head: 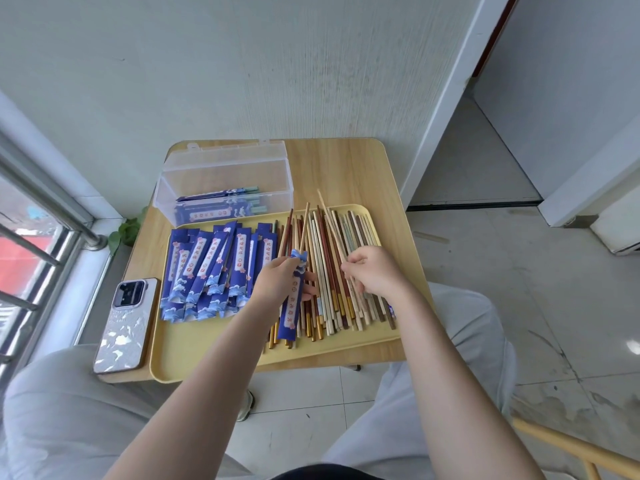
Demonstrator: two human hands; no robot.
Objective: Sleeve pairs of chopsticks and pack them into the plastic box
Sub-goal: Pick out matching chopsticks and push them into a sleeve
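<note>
Fingers (277,268): left hand (273,284) grips sleeve (292,306), mouth up, to take a pair.
Right hand (372,271): pinching pale chopstick (329,220), apparently, from pile (346,271).
Box (225,188): behind tray (207,355), lid open, few sleeved pairs inside.

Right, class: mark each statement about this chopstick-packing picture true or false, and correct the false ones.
1. The plastic box already holds some sleeved chopsticks. True.
2. The left hand holds a blue sleeve. True.
3. The phone lies on the yellow tray. False: it lies on the table, left of the tray.
4. The box's lid is closed. False: it stands open.
5. The right hand is at the loose chopsticks. True.
</note>
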